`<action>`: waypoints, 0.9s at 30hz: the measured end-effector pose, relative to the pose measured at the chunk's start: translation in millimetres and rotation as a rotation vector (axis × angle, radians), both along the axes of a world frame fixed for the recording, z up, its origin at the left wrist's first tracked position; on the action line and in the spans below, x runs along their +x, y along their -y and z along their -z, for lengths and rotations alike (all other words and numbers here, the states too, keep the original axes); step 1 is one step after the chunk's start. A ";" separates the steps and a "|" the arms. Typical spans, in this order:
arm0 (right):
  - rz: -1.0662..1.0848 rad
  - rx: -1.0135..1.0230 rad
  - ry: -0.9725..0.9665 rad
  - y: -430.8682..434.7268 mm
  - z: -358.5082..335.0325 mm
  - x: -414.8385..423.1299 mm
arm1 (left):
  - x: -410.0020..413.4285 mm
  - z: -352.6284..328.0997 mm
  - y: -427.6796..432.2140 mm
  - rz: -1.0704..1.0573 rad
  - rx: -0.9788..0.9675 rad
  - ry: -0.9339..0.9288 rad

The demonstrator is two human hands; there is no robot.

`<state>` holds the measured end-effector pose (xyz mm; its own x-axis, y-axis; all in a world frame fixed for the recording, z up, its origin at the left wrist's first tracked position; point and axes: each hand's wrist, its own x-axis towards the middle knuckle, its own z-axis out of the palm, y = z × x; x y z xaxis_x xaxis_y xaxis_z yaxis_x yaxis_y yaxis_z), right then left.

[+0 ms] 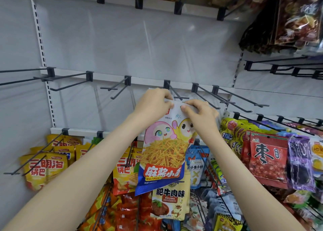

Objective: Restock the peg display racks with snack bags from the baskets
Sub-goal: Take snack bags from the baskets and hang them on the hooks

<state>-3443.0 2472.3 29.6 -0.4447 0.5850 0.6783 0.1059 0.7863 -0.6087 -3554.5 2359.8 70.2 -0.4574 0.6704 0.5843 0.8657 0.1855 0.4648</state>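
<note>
A white snack bag [164, 153] with cartoon faces, yellow noodle sticks and a blue bottom hangs from both my hands in the middle of the view. My left hand [153, 104] pinches its top left corner. My right hand [199, 111] pinches its top right edge. The bag's top sits right at the tip of a black peg hook [176, 93] on the middle rail. Whether the hook passes through the bag's hole is hidden by my fingers.
Bare black pegs [120, 87] line the middle rail on both sides. Yellow bags [47, 166] hang lower left, red date bags [267, 159] and purple bags [299, 162] lower right, dark bags [288, 24] top right. More packets fill the pegs below.
</note>
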 end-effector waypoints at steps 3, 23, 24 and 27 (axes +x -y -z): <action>0.017 0.011 -0.026 -8.8 0.2 -9.3 | -3.6 2.4 -9.4 -0.002 0.028 0.019; 0.411 0.307 0.045 -48.4 12.1 -69.0 | -49.0 65.3 -58.3 -0.283 0.200 -0.481; 0.465 0.376 0.005 -48.7 15.5 -72.6 | -50.4 73.9 -59.5 -0.249 0.165 -0.530; 0.588 0.552 -0.053 -47.5 33.4 -77.0 | -57.9 96.3 -61.2 -0.114 0.058 -0.622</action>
